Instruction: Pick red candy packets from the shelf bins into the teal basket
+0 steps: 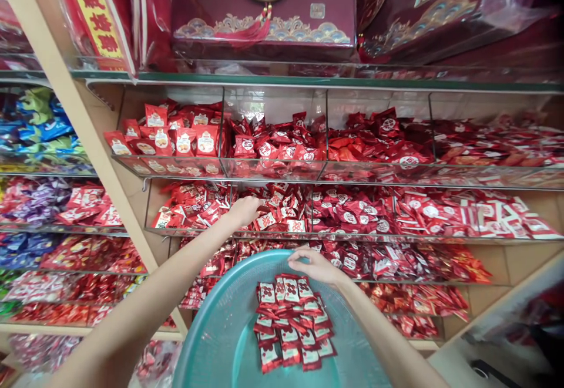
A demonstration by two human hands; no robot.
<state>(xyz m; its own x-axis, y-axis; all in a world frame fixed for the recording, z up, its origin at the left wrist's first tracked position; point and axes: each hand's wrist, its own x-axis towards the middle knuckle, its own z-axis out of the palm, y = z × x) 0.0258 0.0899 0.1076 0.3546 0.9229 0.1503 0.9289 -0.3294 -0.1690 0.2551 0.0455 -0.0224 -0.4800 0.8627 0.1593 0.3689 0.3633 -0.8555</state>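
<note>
My left hand (247, 210) reaches into a shelf compartment of small red candy packets (282, 203); its fingers touch or lie close to the packets, and whether they hold one cannot be made out. At the far rim of a teal plastic basket (211, 311), my right hand (311, 263) has its thumb and fingers bent around the edge. Inside the basket lies a pile of red and white packets (291, 323). The basket stands below the shelves, between my two forearms.
Glass-fronted shelves (273, 168) full of red packets span the view. Dark red gift boxes (264, 18) in plastic stand on top. A wooden upright (88, 135) divides off shelves of blue, green and purple sweets (44, 124) at the left. Bagged goods (156, 361) lie low down.
</note>
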